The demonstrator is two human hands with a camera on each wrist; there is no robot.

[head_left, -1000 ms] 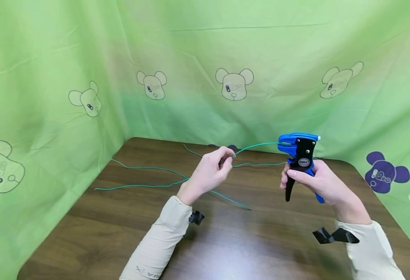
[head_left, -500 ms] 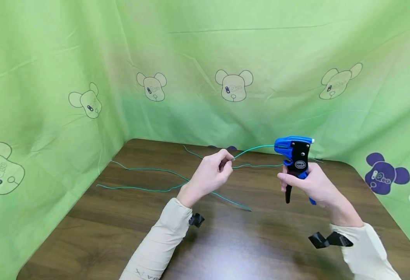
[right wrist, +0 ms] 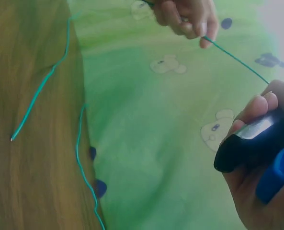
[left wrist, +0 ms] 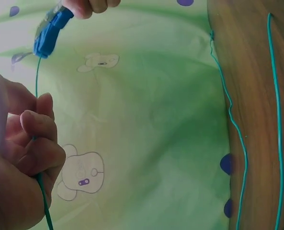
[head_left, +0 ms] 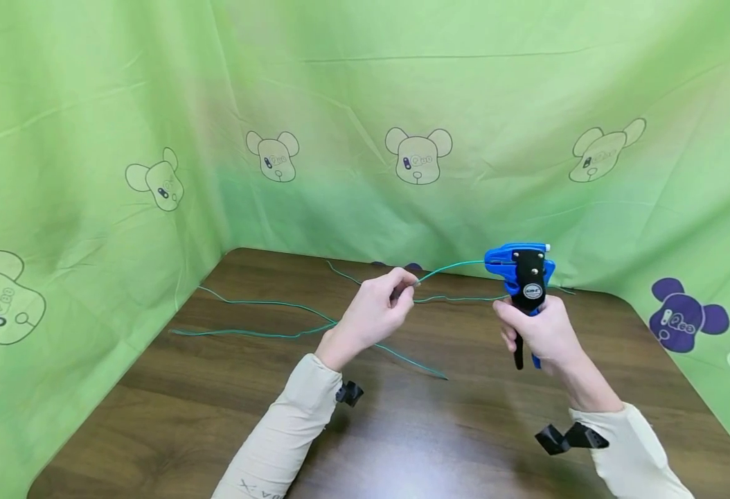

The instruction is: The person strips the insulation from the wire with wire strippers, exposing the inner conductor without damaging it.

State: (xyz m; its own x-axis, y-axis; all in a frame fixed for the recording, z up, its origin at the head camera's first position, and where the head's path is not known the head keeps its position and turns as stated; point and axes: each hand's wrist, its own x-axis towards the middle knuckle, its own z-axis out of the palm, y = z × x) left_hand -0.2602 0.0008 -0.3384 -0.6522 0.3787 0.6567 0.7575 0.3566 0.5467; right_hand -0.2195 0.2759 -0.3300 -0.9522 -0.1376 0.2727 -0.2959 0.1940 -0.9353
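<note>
In the head view my left hand (head_left: 374,305) pinches a thin green wire (head_left: 449,267) between thumb and fingertips. The wire arches up to the right, and its far end sits in the nose of a blue and black wire stripper (head_left: 527,274). My right hand (head_left: 546,329) grips the stripper's handles, which stand close together. The left wrist view shows the wire running through my curled left fingers (left wrist: 39,124) towards the stripper's blue nose (left wrist: 48,40). In the right wrist view the black handle (right wrist: 252,141) and blue handle (right wrist: 276,177) lie within my right hand; the stripper's nose is hidden there.
Several green wires lie on the brown wooden table (head_left: 172,430), one loose wire (head_left: 234,333) at the left and another wire (head_left: 458,299) between the hands. A green printed cloth (head_left: 340,90) hangs behind and at both sides.
My right hand has shifted left and slightly down with the wire stripper, and its handles have come closer together. A blue part now juts out behind the stripper's head. My left hand has barely moved.
</note>
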